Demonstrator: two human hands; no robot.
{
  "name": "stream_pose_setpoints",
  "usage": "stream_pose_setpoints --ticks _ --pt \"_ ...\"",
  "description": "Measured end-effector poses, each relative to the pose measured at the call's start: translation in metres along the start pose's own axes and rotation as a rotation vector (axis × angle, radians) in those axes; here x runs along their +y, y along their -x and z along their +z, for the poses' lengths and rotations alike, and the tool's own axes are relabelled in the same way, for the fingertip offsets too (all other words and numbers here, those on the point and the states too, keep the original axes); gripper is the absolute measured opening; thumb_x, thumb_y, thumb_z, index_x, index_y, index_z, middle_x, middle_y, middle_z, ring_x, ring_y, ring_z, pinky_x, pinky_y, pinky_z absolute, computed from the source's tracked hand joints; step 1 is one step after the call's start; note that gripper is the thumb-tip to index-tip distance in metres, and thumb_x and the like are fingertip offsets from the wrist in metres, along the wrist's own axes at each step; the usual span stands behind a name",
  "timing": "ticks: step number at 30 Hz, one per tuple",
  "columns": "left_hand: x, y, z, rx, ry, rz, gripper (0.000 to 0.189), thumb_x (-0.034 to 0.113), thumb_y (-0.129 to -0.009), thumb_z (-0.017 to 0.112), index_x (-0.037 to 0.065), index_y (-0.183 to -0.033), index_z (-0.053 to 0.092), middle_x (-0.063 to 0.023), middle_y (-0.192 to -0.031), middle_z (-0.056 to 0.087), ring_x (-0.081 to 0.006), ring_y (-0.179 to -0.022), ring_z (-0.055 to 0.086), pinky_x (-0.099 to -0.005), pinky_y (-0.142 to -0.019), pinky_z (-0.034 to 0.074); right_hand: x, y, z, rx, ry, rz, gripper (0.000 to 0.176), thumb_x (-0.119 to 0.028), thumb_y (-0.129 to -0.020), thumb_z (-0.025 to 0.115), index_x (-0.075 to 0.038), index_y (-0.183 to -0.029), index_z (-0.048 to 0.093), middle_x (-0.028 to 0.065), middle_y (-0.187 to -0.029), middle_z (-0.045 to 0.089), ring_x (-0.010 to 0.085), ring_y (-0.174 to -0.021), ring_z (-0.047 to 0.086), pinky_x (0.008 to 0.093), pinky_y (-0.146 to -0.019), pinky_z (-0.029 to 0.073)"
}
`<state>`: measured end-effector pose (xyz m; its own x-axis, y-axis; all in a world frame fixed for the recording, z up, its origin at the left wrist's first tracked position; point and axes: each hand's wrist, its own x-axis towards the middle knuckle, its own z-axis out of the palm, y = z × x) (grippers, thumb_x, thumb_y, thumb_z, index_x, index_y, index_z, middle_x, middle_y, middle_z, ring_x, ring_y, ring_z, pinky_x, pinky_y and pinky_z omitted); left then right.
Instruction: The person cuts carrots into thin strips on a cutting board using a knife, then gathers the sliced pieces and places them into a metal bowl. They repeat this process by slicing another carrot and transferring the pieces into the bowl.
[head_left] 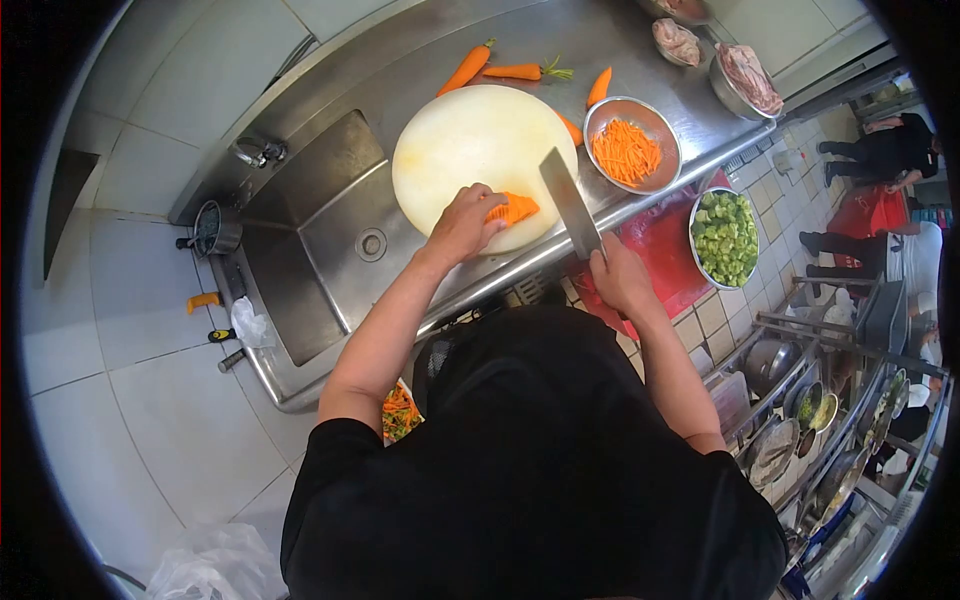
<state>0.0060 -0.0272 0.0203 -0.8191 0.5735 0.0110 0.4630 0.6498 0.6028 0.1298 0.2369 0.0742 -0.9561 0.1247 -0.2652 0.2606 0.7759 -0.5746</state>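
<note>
On the round white cutting board (475, 140), my left hand (466, 224) has its fingers on a pile of sliced orange carrot (514, 209). My right hand (622, 275) is wrapped round the handle of a cleaver (572, 203), its wide blade pointing up and left over the board's right edge, apart from the carrot slices. A metal bowl of carrot strips (625, 152) sits just right of the board. Whole carrots (467, 68) lie behind the board, and a carrot piece (599, 87) lies near the bowl.
A sink basin (300, 250) with a faucet (262, 152) is at left. Bowls of raw meat (745, 82) stand at the back right. A bowl of chopped green vegetable (724, 238) is beside a red surface (660, 255). Racks of pans (770, 365) and other people (890, 150) are at right.
</note>
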Motion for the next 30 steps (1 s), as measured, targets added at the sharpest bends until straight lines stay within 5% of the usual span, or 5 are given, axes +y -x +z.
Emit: stream_pose_setpoints --ticks 6,15,22,30 --pt "0.012 -0.002 0.03 0.059 -0.075 -0.041 0.024 0.021 -0.093 0.066 0.013 -0.116 0.07 -0.0112 -0.11 0.062 -0.0312 -0.104 0.06 -0.041 -0.09 0.052 -0.055 -0.011 -0.022 -0.151 0.191 -0.077 0.021 -0.012 -0.094 0.048 0.006 -0.105 0.05 0.0325 -0.087 0.066 0.0497 -0.091 0.064 0.0571 -0.081 0.05" --pt "0.02 0.001 0.034 0.074 -0.113 -0.075 0.022 0.018 -0.093 0.06 0.014 -0.112 0.069 -0.0111 -0.108 0.059 -0.0302 -0.107 0.059 -0.0417 -0.088 0.053 -0.073 -0.04 -0.023 -0.331 0.438 -0.093 0.02 -0.008 -0.092 0.046 0.005 -0.107 0.049 0.031 -0.093 0.068 0.0445 -0.094 0.069 0.0538 -0.083 0.053" --pt "0.021 0.001 0.042 0.13 -0.134 -0.09 0.022 0.018 -0.092 0.064 0.014 -0.112 0.071 -0.0108 -0.106 0.061 -0.0306 -0.103 0.06 -0.0415 -0.087 0.053 -0.037 -0.024 0.02 -0.279 0.377 -0.057 0.019 -0.007 -0.094 0.044 0.005 -0.109 0.044 0.0316 -0.09 0.068 0.0457 -0.088 0.069 0.0536 -0.078 0.055" --pt "0.032 -0.001 0.032 0.027 -0.153 -0.143 0.025 0.009 -0.09 0.058 0.012 -0.112 0.069 -0.0119 -0.113 0.059 -0.03 -0.11 0.058 -0.0404 -0.09 0.053 -0.078 -0.045 -0.017 -0.414 0.444 -0.086 0.023 -0.009 -0.094 0.044 0.005 -0.113 0.045 0.0336 -0.097 0.068 0.0461 -0.095 0.068 0.0521 -0.085 0.054"
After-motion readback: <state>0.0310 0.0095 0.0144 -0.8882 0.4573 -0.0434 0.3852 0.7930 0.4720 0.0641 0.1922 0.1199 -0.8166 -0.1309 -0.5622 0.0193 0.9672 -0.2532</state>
